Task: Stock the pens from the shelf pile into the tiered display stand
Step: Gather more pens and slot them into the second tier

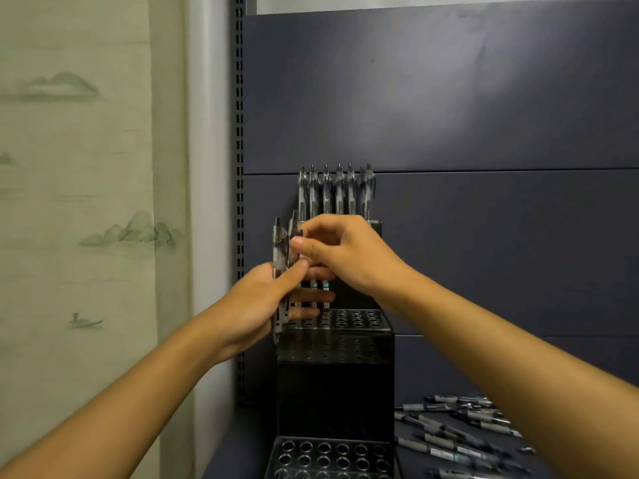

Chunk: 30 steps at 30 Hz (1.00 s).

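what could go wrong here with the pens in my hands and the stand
1. The left hand clamps a bunch of pens while the right hand pinches one out; the rest may slip and drop.
2. The right hand works just below the top-row pens; a knock might tip them.
3. The middle tier's holes are partly hidden by the hands, so a pen may miss its hole.

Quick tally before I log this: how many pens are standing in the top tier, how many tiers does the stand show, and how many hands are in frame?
Pens standing in the top tier: 6
Tiers visible on the display stand: 3
Hands in frame: 2, left hand and right hand
Total: 11

The bundle in the left hand and the loose shelf pile overlap too much to count.
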Available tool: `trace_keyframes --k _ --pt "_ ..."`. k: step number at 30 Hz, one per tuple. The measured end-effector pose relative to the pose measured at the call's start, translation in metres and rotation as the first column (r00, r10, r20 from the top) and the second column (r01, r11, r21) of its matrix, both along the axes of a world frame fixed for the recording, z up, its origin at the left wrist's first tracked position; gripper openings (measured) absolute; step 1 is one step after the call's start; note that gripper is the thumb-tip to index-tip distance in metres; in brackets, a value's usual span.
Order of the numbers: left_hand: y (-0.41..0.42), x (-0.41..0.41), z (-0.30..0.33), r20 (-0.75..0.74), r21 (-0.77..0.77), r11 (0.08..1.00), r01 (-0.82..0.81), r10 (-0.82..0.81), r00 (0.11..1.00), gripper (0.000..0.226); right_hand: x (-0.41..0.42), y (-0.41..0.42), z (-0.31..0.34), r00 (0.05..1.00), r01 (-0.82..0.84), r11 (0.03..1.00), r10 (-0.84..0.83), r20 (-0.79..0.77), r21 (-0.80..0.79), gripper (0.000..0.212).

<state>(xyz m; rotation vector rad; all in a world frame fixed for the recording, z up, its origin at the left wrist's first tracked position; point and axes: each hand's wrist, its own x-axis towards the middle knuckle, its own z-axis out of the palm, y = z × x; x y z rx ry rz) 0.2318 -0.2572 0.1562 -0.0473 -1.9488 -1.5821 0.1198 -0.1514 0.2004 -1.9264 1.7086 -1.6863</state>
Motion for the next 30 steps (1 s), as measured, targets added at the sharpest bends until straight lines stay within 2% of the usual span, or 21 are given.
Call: trace_keyframes --k 4,10,14,16,26,30 --pt "-0.008 -0.003 -0.001 -0.011 0.014 1.000 -0.005 0.005 1.000 0.034 -0.007 -0.001 0.014 0.992 0.100 0.987 -0.089 0.088 -0.128 0.013" --pt "-0.041 0.003 -0.007 -0.030 0.080 0.981 -0.179 0.182 0.983 0.027 -0.031 0.010 0.027 0.963 0.237 0.949 -0.201 0.181 -0.207 0.014" --pt "-0.067 0.010 -0.017 -0.024 0.194 0.934 -0.300 0.310 0.950 0.024 -0.051 0.013 0.016 0.928 0.364 0.919 -0.344 0.146 -0.152 0.017" --pt "-0.074 0.013 -0.023 0.004 0.203 0.921 -0.331 0.338 0.941 0.026 -0.058 0.014 0.007 0.915 0.392 0.913 -0.375 0.152 -0.111 0.021" --pt "-0.072 0.015 -0.030 0.031 0.166 0.914 -0.369 0.369 0.929 0.027 -0.060 -0.003 -0.021 0.916 0.396 0.918 -0.392 0.080 -0.034 0.018" --pt "-0.067 0.013 -0.029 0.031 0.140 0.917 -0.374 0.373 0.927 0.027 -0.061 -0.006 -0.027 0.921 0.378 0.926 -0.374 0.108 -0.021 0.020"
